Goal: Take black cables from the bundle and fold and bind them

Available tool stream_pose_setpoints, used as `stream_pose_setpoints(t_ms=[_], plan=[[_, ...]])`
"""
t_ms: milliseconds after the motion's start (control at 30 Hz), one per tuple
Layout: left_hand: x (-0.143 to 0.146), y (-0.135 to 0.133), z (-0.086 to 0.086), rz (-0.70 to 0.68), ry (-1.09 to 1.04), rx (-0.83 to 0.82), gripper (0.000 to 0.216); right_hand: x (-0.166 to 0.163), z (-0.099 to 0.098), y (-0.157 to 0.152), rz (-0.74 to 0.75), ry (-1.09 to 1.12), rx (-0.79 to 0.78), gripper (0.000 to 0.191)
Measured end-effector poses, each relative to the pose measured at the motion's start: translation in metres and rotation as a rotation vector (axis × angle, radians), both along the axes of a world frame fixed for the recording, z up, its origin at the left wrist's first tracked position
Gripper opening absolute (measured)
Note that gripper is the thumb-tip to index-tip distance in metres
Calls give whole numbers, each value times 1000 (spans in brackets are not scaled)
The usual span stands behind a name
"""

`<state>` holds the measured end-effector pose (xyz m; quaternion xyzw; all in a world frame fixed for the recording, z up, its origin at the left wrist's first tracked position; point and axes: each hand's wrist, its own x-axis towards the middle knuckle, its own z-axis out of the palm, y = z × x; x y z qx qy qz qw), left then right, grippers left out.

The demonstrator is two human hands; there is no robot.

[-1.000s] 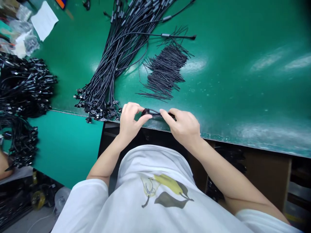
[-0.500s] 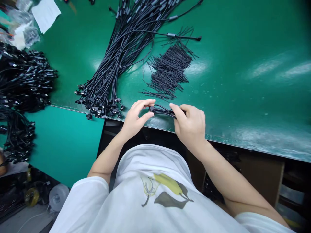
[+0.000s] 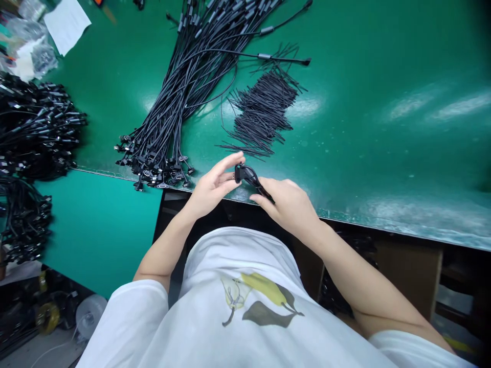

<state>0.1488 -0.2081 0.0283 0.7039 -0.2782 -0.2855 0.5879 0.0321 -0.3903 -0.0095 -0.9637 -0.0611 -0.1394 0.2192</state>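
Note:
A folded black cable (image 3: 248, 178) is held between both hands just over the near edge of the green table (image 3: 364, 153). My left hand (image 3: 215, 184) pinches its connector end between thumb and fingers. My right hand (image 3: 289, 204) is closed round the coiled part of the same cable. A long bundle of black cables (image 3: 180, 87) lies just beyond my left hand, its connectors fanned out at the table edge. A heap of short black ties (image 3: 263, 110) lies beyond my hands.
More black cables (image 3: 34, 128) are heaped on the left, spilling down over a lower green table (image 3: 103, 230). White paper (image 3: 67, 23) and plastic bags (image 3: 32, 53) sit at the far left corner. A cardboard box (image 3: 410, 266) stands under the table at right.
Both hands have turned the cable: its connector end now points up and left, and my right hand has slid lower and closer to my body.

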Motion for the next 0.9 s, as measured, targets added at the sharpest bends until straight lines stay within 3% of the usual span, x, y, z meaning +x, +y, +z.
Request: stream_pose_setpoints(t_ms=[167,333,400,500,600,700,767,900], plan=[[-9,5,4,61,-183,189,42,-2,-1,-1,-74,-75,27,29],[-6,8,4,96,-478,216,42,-5,5,-1,13,126,340,19],[-1,8,6,23,-612,211,44,-6,5,0,35,150,398,22],[2,4,8,-56,-718,235,37,-5,1,1,2,60,251,25],[-3,-3,5,30,-834,290,34,-2,-5,2,-52,-43,-11,23],[-9,-11,0,123,-887,355,40,1,-7,2,-64,-116,-165,25],[-8,-14,-2,144,-840,361,46,1,-7,1,-45,-147,-153,24],[-2,-13,-3,102,-551,223,38,-2,-5,-3,-70,-129,61,25]])
